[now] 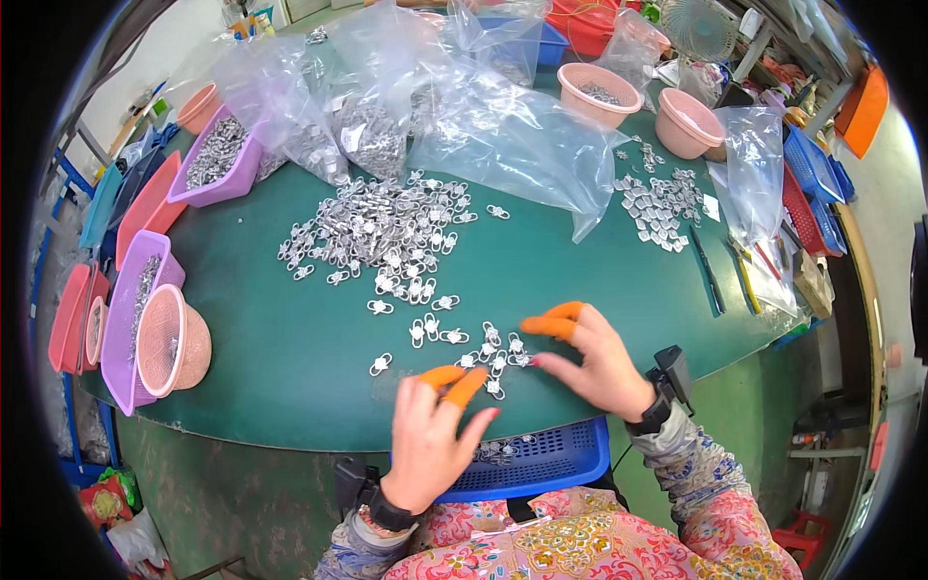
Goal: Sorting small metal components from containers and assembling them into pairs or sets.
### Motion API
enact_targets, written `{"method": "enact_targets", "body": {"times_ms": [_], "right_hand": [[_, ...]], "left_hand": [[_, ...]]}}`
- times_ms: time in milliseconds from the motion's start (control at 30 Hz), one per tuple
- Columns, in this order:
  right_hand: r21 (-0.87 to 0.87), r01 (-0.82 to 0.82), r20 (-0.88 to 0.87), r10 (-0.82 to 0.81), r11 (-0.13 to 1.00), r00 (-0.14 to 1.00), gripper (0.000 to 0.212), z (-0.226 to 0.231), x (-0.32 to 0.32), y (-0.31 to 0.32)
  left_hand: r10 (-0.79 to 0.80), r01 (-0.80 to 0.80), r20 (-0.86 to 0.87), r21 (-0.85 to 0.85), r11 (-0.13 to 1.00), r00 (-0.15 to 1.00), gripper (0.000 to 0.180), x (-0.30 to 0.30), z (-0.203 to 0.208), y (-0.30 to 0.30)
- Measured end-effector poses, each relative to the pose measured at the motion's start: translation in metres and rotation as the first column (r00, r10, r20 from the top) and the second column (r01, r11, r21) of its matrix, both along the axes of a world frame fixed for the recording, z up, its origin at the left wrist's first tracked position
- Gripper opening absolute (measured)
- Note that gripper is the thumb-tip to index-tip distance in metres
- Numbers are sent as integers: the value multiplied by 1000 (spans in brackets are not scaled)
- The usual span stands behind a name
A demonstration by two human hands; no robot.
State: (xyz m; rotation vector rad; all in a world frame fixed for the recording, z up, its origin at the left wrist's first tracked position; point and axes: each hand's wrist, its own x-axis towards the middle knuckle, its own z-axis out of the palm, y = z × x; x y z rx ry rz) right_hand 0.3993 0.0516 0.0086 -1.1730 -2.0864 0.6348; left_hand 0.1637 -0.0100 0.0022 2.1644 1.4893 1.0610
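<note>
Lying just right and to the far side of the left hand (pixel 430 440), left of the right hand (pixel 601 369): cluster of small metal pieces (pixel 498 364), long axis roughly near-to-far. Both hands spread, released; touch at cluster's edge unclear.

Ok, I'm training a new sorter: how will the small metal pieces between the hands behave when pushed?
The metal pieces look stiff, each keeping a neat oval outline. Lying mostly flat on the smooth-looking green table, they'd probably slide rather than roll. Some may catch on neighbours, since several lie crowded together.
</note>
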Motion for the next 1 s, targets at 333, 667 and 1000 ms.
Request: {"method": "enact_targets", "body": {"times_ms": [333,667,1000], "right_hand": [[-19,-81,24,81,997,996,40,-11,19,-6],[33,-60,154,55,998,987,44,-5,13,-16],[-12,-301,-14,301,953,953,34,-6,-17,-52]], "left_hand": [[37,-37,14,-8,999,999,37,-17,-11,-8],[99,-97,49,-45,994,994,33,-20,-8,-10],[145,-142,58,-51,989,988,37,-12,-8,-12]]}}
